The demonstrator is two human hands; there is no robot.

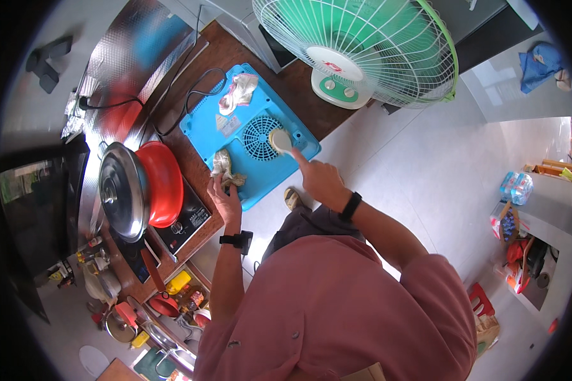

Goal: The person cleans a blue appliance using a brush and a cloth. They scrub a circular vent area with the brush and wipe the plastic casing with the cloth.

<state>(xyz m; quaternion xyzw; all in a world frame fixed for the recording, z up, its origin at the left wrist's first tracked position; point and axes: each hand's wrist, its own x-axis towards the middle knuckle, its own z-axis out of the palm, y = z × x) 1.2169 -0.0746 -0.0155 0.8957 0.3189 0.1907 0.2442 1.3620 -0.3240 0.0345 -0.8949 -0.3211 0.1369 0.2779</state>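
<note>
A blue plastic appliance housing [262,178] with a round vent grille lies on the brown countertop, its near edge reaching past the counter. My right hand [321,181] grips the handle of a white scrubbing brush [281,141], whose head rests at the right side of the grille. At the housing's left edge, my left hand [225,200] touches a crumpled, soiled cloth [223,164]; whether the fingers pinch it is unclear. A second white cloth with pink edging [239,94] lies on the upper part of the housing, near two labels. A dark power cord [187,107] runs beside it.
A white and green electric fan [343,71] stands at the counter's far right. To the left are a red basin [159,183], a lidded pan [124,190] and a black cooktop [186,221]. An open drawer [190,271] holds bottles. Dark cords cross the counter near the foil-covered wall.
</note>
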